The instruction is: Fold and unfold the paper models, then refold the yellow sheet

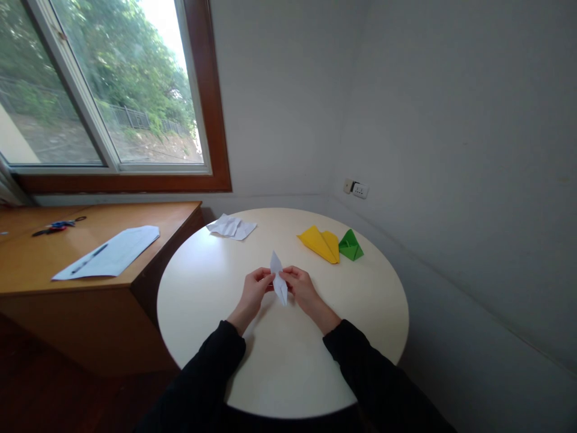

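A round cream surface [202, 313] sits below a window. Left hand [255, 290] and right hand [301, 288] each pinch the narrow folded white paper [279, 279] between them, lifted slightly, seemingly to steady its creases. Yellow plane [321, 243] lies well beyond the right grip.

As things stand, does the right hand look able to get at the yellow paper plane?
Probably yes. The yellow paper plane lies beyond the right hand on the round table, with only bare tabletop between them. The hand would first have to let go of the white folded paper.

Folded paper [279, 278] sits between both hands, planes [330, 245] behind right on table [202, 288].
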A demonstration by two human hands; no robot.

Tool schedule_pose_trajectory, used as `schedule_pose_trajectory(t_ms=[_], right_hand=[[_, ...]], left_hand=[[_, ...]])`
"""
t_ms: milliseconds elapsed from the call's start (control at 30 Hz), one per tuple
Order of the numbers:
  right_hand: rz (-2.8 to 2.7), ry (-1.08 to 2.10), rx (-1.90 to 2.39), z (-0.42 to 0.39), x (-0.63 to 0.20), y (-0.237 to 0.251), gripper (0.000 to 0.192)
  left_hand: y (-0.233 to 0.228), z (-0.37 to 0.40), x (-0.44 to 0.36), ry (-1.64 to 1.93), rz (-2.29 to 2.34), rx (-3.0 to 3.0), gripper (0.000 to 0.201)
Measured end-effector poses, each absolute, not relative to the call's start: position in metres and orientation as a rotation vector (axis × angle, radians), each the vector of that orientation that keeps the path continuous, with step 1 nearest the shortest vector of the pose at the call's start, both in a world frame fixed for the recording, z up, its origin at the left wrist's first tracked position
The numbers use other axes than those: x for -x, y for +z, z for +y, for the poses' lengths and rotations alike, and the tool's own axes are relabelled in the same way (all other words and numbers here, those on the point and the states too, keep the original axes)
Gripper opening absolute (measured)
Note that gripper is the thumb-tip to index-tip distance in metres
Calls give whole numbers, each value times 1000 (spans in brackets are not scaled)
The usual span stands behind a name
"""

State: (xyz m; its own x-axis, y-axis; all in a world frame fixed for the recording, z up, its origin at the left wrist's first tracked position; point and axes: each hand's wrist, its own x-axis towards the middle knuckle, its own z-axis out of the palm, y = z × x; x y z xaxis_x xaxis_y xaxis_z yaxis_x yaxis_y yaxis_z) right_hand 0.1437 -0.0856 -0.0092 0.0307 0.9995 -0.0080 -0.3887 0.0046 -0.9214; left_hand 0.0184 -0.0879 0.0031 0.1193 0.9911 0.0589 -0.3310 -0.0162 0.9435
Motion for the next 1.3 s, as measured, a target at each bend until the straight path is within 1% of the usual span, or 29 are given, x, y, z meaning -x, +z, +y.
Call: schedule_pose_trajectory(t_ms=[233,367,533,767,933,1300], right_hand=[[-882,1381,895,-84,-146,-8,34],[-900,1393,882,-83,-148,-8,34],[-914,1348,881,-81,-147,-12,30],[-918,1315,893,-78,-149,-16,34],[-961,1353,886,-81,-149,-13,35],[-984,1340,890,-77,-150,-18,18]], left_hand=[[3,-86,-17,1251,799,-1036,28],[3,-85,-16,1234,788,-1050,30],[4,-86,-16,1229,797,-1069,28],[4,-87,-16,1189,804,-1090,35],[0,-85,-16,1234,841,-1085,29],[-3,-83,-17,1298,890,-1125,13]])
